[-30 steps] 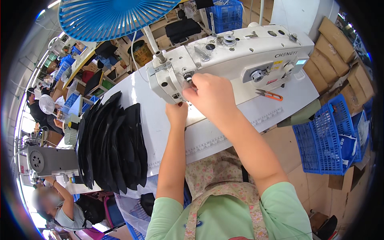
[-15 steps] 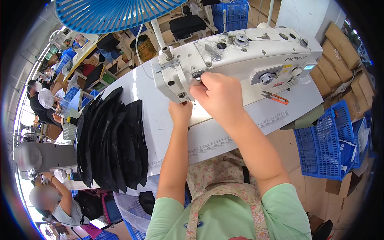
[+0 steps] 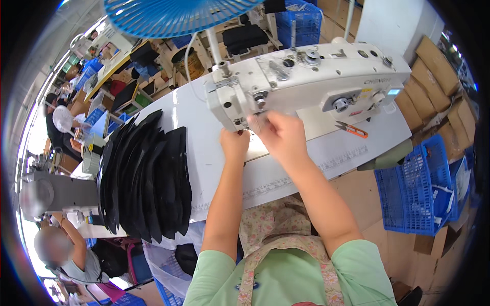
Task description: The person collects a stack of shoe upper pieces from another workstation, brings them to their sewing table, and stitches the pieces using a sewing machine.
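A white sewing machine (image 3: 306, 84) stands on the pale table in front of me. My left hand (image 3: 236, 146) is at the needle end, under the machine head, its fingers bent and pressed together. What they hold, if anything, is hidden. Just to the right, my right hand (image 3: 282, 136) is pinched beside the head, below the tension knob (image 3: 260, 99). Its fingertips are slightly blurred, and whatever is between them cannot be made out. Orange-handled thread snips (image 3: 352, 129) lie on the table under the machine arm.
A stack of black cut pieces (image 3: 145, 183) covers the table's left end. A blue fan (image 3: 178, 18) overhangs the far left. Blue crates (image 3: 408, 194) and cardboard boxes (image 3: 434, 71) stand at the right. A co-worker (image 3: 84, 255) sits at the lower left.
My right hand has come down from the tension knob, uncovering it, toward the needle area. My left hand stays at the needle end. The whole view has shifted slightly.
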Demonstrator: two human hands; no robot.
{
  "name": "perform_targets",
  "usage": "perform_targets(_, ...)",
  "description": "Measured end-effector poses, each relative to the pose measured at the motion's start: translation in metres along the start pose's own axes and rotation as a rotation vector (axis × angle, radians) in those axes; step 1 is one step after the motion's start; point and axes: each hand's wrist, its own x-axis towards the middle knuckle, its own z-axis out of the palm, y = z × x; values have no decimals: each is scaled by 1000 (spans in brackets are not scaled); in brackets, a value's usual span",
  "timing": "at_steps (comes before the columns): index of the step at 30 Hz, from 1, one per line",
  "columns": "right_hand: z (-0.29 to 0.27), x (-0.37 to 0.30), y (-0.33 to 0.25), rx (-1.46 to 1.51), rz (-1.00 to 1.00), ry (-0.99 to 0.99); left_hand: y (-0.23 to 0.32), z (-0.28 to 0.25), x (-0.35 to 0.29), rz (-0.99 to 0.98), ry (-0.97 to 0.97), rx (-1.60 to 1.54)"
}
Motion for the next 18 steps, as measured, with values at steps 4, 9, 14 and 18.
perform_targets(4,27,-41,15,358,21,-58,37,13,-11,-225,-162,86)
perform_targets(9,74,-46,-10,-76,-94,-17,83,-33,-16,-143,-205,187)
perform_targets(14,81,-31,-17,39,10,41,70,-40,-14,-24,-130,221)
perform_targets(18,88,-33,-13,433,-19,81,61,-31,-16,77,-113,249)
